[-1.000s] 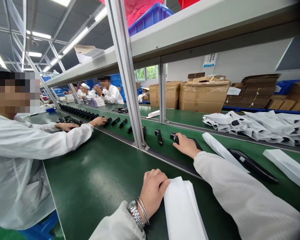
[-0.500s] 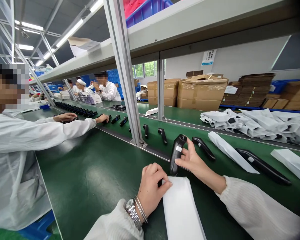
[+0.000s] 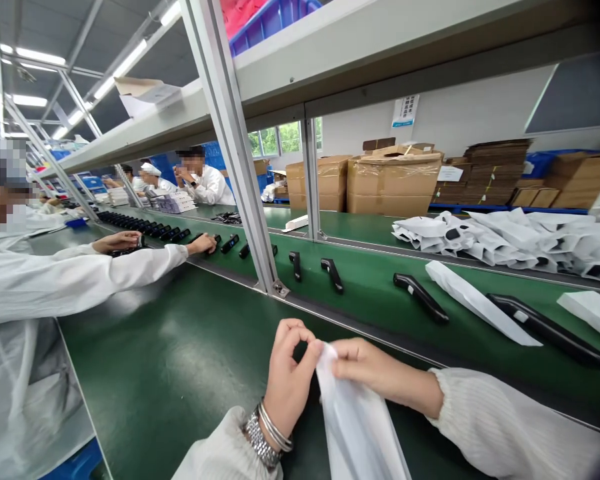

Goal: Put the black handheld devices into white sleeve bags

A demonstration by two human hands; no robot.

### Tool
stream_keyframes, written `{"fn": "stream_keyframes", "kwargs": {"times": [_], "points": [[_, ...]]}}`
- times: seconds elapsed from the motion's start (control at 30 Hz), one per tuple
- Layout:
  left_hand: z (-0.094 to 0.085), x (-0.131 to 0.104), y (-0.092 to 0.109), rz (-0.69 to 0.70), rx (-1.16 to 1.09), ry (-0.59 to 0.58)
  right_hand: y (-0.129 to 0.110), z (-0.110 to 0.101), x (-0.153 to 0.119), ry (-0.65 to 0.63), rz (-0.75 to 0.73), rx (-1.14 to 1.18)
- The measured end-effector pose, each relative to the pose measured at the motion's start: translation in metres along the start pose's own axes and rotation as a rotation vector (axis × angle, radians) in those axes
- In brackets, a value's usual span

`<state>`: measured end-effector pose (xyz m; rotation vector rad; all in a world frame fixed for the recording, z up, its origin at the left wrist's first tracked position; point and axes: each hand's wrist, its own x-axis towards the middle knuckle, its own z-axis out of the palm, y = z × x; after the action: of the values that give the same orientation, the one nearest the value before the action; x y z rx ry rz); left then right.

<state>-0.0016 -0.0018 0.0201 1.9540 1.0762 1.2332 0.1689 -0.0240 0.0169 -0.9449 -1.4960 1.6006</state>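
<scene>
A long white bag (image 3: 360, 433) runs down toward the bottom edge of the view, its top end between my hands. My left hand (image 3: 289, 370) is closed, thumb and forefinger pinching the bag's upper left corner. My right hand (image 3: 373, 367) grips the upper right side of the same bag, fingers closed on it. Whether a black device is inside the bag is hidden. Beyond my hands, a black angled handheld device (image 3: 420, 299) with a small white label lies on the green conveyor belt. Another white bag (image 3: 480, 303) lies to its right, touching neither hand.
More black devices (image 3: 333, 275) lie along the belt. A heap of filled white bags (image 3: 510, 237) sits beyond it at right. A metal post (image 3: 235, 147) rises ahead of me under an overhead shelf (image 3: 360, 60). At left, a co-worker's sleeve (image 3: 95, 280) reaches over the belt.
The black device that my right hand held above the bag is out of sight, and that hand now grips the bag. The bag's top has risen and opened out. Devices on the belt have shifted right.
</scene>
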Motion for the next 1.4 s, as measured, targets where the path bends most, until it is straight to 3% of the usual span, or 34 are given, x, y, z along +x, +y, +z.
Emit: {"fn": "stream_keyframes", "kwargs": {"times": [0.1, 0.17, 0.23, 0.33, 0.4, 0.47, 0.63, 0.77, 0.87, 1.0, 1.27, 1.4], "points": [[0.000, 0.002, -0.010, -0.040, 0.156, -0.096, -0.015, -0.033, 0.005, 0.396, -0.106, -0.142], [0.000, 0.002, -0.015, -0.062, 0.299, -0.181, -0.025, -0.069, 0.010, 0.661, -0.187, -0.339], [0.001, 0.002, -0.017, -0.074, 0.381, -0.257, -0.034, -0.110, 0.016, 0.847, -0.222, -0.650], [0.004, 0.001, -0.017, -0.075, 0.372, -0.321, -0.039, -0.156, 0.026, 0.970, -0.172, -0.954], [0.006, 0.001, -0.016, -0.057, 0.339, -0.332, -0.037, -0.165, 0.037, 0.945, -0.149, -1.003], [0.008, 0.000, -0.016, -0.019, 0.332, -0.327, -0.030, -0.158, 0.054, 0.858, -0.141, -1.029], [0.009, -0.003, -0.015, 0.056, 0.391, -0.327, -0.006, -0.109, 0.119, 0.626, -0.053, -0.983], [0.007, -0.003, -0.013, 0.085, 0.403, -0.329, 0.003, -0.095, 0.159, 0.623, 0.035, -0.883], [0.004, -0.001, -0.010, 0.113, 0.349, -0.323, 0.006, -0.100, 0.166, 0.632, 0.071, -0.744], [0.002, 0.000, -0.009, 0.124, 0.274, -0.300, 0.008, -0.097, 0.138, 0.589, 0.039, -0.490], [0.001, -0.003, -0.011, 0.162, 0.243, -0.262, 0.000, -0.050, 0.038, 0.309, -0.134, 0.152], [0.001, -0.005, -0.007, 0.159, 0.195, -0.223, 0.004, -0.038, 0.018, 0.270, -0.130, 0.203]]}}
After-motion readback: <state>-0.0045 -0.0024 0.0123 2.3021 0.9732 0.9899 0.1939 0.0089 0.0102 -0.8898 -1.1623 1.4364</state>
